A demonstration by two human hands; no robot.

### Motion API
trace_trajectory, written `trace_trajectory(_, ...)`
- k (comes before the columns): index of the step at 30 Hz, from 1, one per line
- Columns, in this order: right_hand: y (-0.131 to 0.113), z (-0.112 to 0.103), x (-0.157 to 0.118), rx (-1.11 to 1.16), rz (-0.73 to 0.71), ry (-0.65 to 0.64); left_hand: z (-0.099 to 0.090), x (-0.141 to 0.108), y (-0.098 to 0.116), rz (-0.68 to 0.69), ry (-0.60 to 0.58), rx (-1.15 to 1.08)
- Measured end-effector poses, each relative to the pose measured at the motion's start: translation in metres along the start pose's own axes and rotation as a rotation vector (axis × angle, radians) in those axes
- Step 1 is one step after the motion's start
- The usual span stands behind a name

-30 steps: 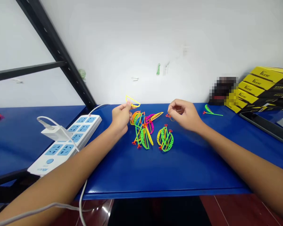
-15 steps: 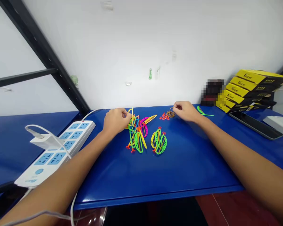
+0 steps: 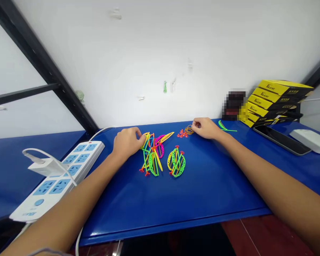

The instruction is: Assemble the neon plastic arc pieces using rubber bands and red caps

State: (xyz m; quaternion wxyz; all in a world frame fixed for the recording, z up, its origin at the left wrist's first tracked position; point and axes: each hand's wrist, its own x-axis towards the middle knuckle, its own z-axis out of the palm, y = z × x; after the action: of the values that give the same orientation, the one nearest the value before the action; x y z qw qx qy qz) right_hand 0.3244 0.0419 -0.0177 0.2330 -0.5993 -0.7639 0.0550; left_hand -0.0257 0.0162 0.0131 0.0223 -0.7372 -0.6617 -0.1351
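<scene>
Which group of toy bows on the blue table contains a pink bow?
The larger pile, by the left hand; the smaller pile shows only yellow and green bows.

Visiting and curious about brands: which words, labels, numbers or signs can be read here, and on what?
"Faucet", as it seems to read, on several stacked yellow-and-black boxes.
Too small to read: print on the boxes' black sides.
Too blurred: the blue mark on the white power strip.
</scene>
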Motion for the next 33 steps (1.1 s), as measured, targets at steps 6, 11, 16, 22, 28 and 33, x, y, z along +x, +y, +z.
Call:
trace_trajectory(6, 0.002, -0.002, 0.0, -0.022, 0.027, 0.026, 0.0, 0.0, -0.002, -0.018, -0.014, 0.022)
trace_trajectory(11, -0.017, -0.004, -0.004, -0.027, -0.087, 0.101, 0.002, 0.002, -0.006, -0.004, -0.038, 0.039)
trace_trajectory(16, -0.05, 0.008, -0.018, 0.044, -0.389, 0.038, 0.002, 0.001, -0.006, 0.012, -0.015, 0.053)
trace_trajectory(22, -0.068, 0.03, -0.019, -0.178, -0.565, 0.011, 0.002, -0.003, -0.001, 0.083, 0.146, 0.029)
trace_trajectory(28, -0.068, 0.025, -0.013, -0.161, -0.621, 0.062, 0.007, -0.003, 0.001, 0.206, 0.264, -0.066)
trace_trajectory(33, -0.072, 0.028, -0.014, -0.173, -0.665, 0.047, 0.013, -0.006, 0.004, 0.375, 0.28, -0.143)
